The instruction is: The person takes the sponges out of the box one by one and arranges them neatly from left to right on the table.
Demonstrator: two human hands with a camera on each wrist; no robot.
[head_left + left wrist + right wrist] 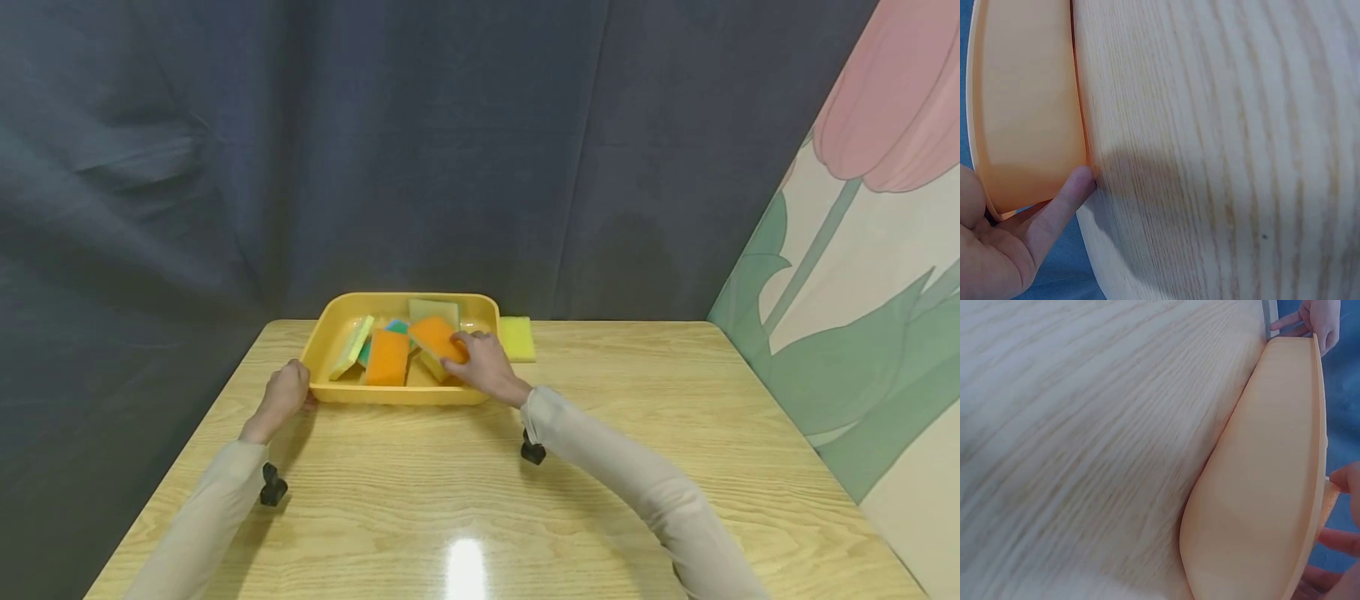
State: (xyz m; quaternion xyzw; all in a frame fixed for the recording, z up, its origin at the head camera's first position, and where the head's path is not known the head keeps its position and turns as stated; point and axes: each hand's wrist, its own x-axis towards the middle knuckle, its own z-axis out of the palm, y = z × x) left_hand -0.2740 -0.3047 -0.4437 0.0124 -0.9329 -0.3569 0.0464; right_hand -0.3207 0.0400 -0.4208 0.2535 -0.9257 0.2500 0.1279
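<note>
A yellow plastic tub (405, 395) stands at the back of the table, with several coloured sponges in it. My left hand (283, 390) holds the tub's left end; in the left wrist view its thumb (1074, 190) lies against the lower edge of the wall. Over the tub's right part, my right hand (486, 363) pinches an orange sponge (435, 335) that is tilted above the others. Another orange sponge (387, 358) lies in the middle, and a pale yellow one (352, 348) leans on the left wall. In the right wrist view, the tub wall partly hides the right fingers.
A yellow sponge (517, 340) lies on the wooden table (615, 367) just right of the tub. Behind the table hangs a dark curtain (450, 150). A wall with painted flowers (847, 333) borders the right side.
</note>
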